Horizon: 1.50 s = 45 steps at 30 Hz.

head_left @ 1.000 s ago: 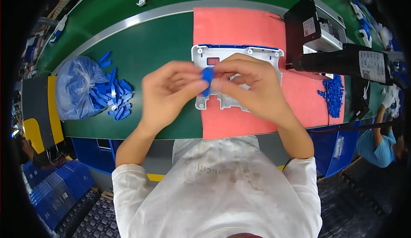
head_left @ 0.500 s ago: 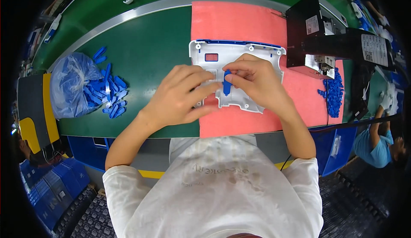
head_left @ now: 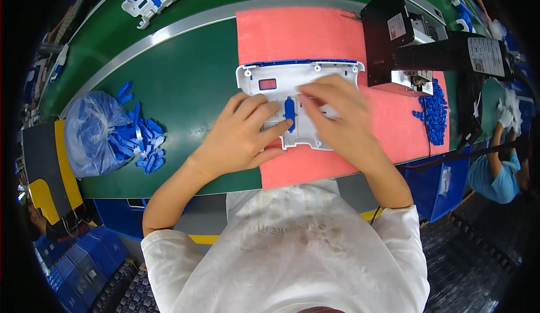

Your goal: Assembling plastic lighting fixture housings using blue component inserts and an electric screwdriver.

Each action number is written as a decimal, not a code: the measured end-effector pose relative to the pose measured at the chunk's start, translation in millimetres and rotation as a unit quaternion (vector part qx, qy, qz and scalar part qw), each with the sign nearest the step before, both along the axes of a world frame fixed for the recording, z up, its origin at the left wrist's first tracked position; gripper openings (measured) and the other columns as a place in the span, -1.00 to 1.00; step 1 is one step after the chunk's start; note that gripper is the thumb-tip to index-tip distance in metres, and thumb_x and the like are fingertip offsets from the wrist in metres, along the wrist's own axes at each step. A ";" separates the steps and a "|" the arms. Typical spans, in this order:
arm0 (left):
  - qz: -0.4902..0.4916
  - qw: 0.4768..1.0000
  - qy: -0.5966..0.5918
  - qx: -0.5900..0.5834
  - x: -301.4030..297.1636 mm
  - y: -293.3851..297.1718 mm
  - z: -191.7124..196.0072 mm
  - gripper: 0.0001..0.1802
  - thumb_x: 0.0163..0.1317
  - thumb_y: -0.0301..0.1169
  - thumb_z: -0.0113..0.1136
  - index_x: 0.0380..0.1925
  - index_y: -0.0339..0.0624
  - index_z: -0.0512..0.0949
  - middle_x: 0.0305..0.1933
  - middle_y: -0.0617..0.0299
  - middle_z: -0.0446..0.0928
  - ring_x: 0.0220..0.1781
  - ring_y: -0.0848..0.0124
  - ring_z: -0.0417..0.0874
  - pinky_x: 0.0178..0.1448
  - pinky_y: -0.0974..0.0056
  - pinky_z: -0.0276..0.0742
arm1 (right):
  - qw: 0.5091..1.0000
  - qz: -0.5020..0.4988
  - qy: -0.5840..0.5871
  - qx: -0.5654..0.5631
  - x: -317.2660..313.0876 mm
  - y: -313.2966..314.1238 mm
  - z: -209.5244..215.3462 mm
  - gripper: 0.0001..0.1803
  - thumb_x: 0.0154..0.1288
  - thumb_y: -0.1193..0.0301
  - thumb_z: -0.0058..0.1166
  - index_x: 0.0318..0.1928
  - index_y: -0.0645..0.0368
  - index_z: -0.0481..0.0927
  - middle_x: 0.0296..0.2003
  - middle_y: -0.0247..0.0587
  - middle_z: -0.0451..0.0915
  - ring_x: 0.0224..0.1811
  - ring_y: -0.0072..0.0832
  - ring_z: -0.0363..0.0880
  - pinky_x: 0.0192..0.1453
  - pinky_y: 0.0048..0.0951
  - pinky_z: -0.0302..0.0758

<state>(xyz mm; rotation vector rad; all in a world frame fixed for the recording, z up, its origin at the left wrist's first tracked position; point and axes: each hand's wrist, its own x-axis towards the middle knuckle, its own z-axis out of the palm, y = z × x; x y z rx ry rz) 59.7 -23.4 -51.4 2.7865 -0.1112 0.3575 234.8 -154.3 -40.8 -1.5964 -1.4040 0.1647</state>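
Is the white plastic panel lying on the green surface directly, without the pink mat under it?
No, the white plastic panel lies on the pink mat, which covers that part of the green surface.

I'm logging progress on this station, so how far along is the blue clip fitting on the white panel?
Done: the blue clip sits upright in the middle of the white panel on the pink mat. In hand: the left hand and right hand both press on the panel beside it. Left: whether it is fully seated cannot be told; loose blue clips lie by the bag.
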 end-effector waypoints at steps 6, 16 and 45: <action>-0.038 0.999 -0.002 -0.003 5.7 -0.2 -7.7 -0.52 -0.06 -0.21 0.36 -0.08 -0.11 0.62 0.20 0.06 0.45 0.29 0.04 0.41 0.31 -0.05 0.35 | 0.893 -0.303 -0.028 0.330 52.7 -28.2 30.6 -0.09 0.03 0.71 0.28 0.33 0.27 0.00 0.24 0.02 0.16 0.28 -0.29 0.22 0.24 -0.22 0.36; -0.027 0.998 -0.034 -0.048 13.0 -4.5 -11.2 -0.54 -0.20 -0.35 0.39 -0.17 -0.16 0.64 0.12 0.04 0.50 0.22 0.00 0.46 0.21 -0.03 0.47 | 0.812 -0.169 0.164 0.534 97.9 -49.1 68.3 -0.30 0.18 0.73 0.07 0.29 0.30 0.05 -0.40 -0.16 0.55 -0.56 -0.45 0.56 -0.45 -0.29 0.57; -0.012 0.994 -0.029 -0.105 56.3 14.6 -49.0 -0.53 -0.12 -0.28 0.39 -0.15 -0.20 0.61 0.09 0.10 0.49 0.20 0.06 0.45 0.20 -0.03 0.47 | 0.949 -0.093 0.197 0.227 56.9 48.7 24.3 -0.34 0.21 0.64 -0.07 0.30 0.28 0.01 -0.58 -0.16 0.39 -0.69 -0.43 0.39 -0.47 -0.29 0.53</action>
